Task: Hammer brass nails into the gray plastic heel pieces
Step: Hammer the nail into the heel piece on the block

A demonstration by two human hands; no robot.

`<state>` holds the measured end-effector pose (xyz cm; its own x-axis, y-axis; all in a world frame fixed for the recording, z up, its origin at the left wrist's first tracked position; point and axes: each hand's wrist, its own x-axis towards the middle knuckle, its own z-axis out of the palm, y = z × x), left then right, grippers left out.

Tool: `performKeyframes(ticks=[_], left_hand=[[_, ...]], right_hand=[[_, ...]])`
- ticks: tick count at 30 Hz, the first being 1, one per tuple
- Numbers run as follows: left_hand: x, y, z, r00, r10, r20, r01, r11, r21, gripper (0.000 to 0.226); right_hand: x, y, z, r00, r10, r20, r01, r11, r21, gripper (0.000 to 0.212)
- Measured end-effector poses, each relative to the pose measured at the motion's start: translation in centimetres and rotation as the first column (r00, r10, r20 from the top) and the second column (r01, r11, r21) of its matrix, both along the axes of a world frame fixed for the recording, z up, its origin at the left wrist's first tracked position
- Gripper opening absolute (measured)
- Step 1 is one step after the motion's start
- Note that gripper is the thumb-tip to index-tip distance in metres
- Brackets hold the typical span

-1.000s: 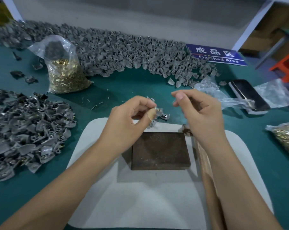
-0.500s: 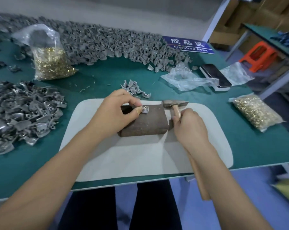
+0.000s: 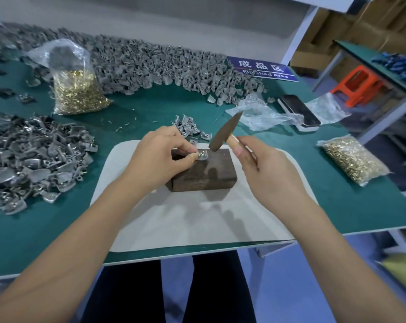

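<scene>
Far to my left on the green surface (image 3: 150,108) lies a heap of dark gray heel pieces (image 3: 32,157), and behind it stands a clear bag of brass nails (image 3: 77,92), slumped against a long ridge of lighter gray pieces (image 3: 150,66) that runs along the back edge. Nearer the middle, a small cluster of heel pieces (image 3: 188,128) sits just beyond the pale mat (image 3: 197,217).

My left hand (image 3: 160,157) rests on the dark block (image 3: 209,173) that stands on the mat. Its grip is clamped: thumb and forefinger pinch one gray heel piece (image 3: 203,156) against the block's top, near its far left corner, with a brass nail (image 3: 202,152) showing in it.

Just right of that, the hammer (image 3: 223,134) hangs tilted above the block, its lower face close over the piece; whether it touches I cannot tell. My right hand (image 3: 264,166) has its grip closed around the wooden handle just below the head.

Farther right lie crumpled clear plastic (image 3: 264,117), a phone (image 3: 299,113), a blue sign (image 3: 262,68) behind them, and a second bag of nails (image 3: 351,159) near the surface's right edge. An orange stool (image 3: 358,86) stands beyond.
</scene>
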<state>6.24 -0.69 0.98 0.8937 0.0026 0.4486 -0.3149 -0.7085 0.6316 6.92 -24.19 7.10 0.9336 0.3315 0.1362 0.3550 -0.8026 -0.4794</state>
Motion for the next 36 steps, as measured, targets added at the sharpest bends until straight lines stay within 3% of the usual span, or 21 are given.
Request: performKeyframes(ticks=[5,10,16,22,27,31,36], left_hand=[[0.0,0.0,0.1,1.0,-0.015,0.001,0.015,1.0,0.026,0.001],[-0.2,0.2,0.2,0.999,-0.032,0.021,0.03,0.997,0.078,0.004],[-0.2,-0.1,0.4,0.999,-0.008,0.034,0.005,0.996,0.091,0.002],[-0.4,-0.2,0.4,0.999,0.016,0.028,-0.019,0.994,0.107,0.001],[-0.4,-0.2,0.3,0.999,0.049,0.02,-0.051,0.993,0.102,0.007],[-0.4,-0.2,0.4,0.999,0.048,0.012,-0.049,0.994,0.095,0.002],[-0.5,-0.2,0.3,0.999,0.052,0.009,-0.053,0.996,0.076,0.005]], right_hand=[[-1.1,1.4,0.5,0.983,-0.007,0.184,0.033,0.99,-0.136,0.035],[-2.1,2.2,0.7,0.952,-0.017,0.306,0.043,0.996,-0.078,0.03],[-2.3,2.8,-0.1,0.991,0.0,0.133,0.023,0.985,-0.173,0.032],[-2.0,2.8,0.3,0.956,-0.107,0.273,0.109,0.994,0.007,0.031],[-2.6,3.0,-0.1,0.985,-0.007,0.171,0.041,0.979,-0.197,0.029],[-2.3,3.0,0.4,0.957,-0.1,0.273,0.108,0.994,-0.015,0.03],[-2.1,2.9,0.5,0.988,-0.021,0.152,0.05,0.982,-0.184,0.03]])
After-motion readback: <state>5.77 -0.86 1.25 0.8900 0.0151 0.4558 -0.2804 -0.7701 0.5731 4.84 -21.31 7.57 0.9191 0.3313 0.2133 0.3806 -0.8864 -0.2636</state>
